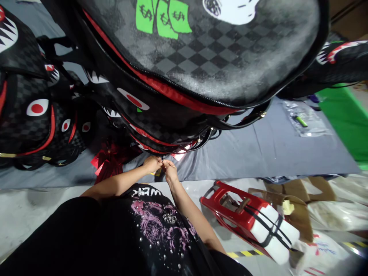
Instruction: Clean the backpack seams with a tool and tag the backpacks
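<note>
My left hand (153,164) and my right hand (170,170) meet just under the bottom edge of a stack of black checkered backpacks (161,115). Fingertips of both hands are pinched close together at a small dark piece, too small to name. A yellow tag or card (156,171) shows below my left hand. Nearest above them, red-trimmed bag edges and black carry handles (208,140) hang down. To the left of my left hand lies a heap of dark red ribbon-like strips with red tags (100,166).
More checkered bags with shark teeth and eyes (37,107) fill the left. A grey cloth (244,153) covers the table; a clear plastic bag (306,119) lies on its right part, by a green surface (345,119). A red stool (230,207) with a white cushion stands on the floor.
</note>
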{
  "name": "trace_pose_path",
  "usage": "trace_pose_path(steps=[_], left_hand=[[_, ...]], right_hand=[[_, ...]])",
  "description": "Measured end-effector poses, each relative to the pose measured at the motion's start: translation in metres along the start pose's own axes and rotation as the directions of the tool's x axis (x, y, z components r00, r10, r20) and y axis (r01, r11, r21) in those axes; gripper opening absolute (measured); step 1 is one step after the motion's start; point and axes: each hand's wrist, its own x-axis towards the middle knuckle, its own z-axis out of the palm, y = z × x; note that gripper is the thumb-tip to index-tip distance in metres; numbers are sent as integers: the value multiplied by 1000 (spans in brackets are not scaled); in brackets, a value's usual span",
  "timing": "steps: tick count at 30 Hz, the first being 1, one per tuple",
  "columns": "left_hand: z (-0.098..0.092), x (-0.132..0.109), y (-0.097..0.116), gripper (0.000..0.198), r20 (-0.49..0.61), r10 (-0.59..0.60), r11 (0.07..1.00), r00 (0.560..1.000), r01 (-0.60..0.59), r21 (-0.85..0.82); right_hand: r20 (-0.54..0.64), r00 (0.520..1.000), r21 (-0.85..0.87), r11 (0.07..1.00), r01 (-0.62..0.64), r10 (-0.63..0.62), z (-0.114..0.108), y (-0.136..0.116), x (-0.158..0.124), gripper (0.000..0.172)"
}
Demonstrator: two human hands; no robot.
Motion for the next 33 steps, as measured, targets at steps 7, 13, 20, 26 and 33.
trace_pose_path(steps=[7, 13, 20, 26, 33], left_hand=[[2, 0, 0, 17, 5, -24, 999, 1000, 24, 28], [2, 0, 1, 15, 13, -44, 999, 999, 44, 29], [1, -2, -2, 18, 22, -44, 999, 999, 44, -20], [6, -1, -4, 17, 20, -53, 997, 998, 54, -53], [10, -3, -6, 14, 4, -89, 994, 996, 89, -57]], right_hand=[[-28, 1000, 10, 1000, -9, 9, 2, -1, -1, 26], [-28, 999, -18, 999, 32, -32, 5, -1, -5, 27], [-54, 999, -30, 1000, 6, -7, 5, 1, -3, 31], [-52, 998, -54, 998, 19, -22, 6, -1, -6, 30], [-24, 997, -109, 992, 70, -73, 6, -7, -9, 27]])
